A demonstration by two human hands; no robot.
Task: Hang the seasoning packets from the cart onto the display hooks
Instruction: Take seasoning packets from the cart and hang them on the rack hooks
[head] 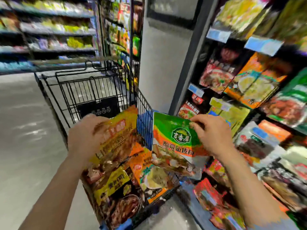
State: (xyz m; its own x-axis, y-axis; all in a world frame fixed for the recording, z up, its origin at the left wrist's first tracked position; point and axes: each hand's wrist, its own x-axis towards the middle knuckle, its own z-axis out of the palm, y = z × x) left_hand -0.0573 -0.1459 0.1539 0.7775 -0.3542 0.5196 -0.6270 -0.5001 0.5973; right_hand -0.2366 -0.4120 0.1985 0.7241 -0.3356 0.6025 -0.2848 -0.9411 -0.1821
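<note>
Above a black wire cart [93, 90] in a shop aisle, the right hand [211, 135] pinches a glossy green-and-orange seasoning packet [172, 140] by its top edge, while the left hand [84, 136] grips a yellow-and-brown packet [116, 135]. More packets [149, 178] lie heaped in the cart beside the stocked display [249, 83].
</note>
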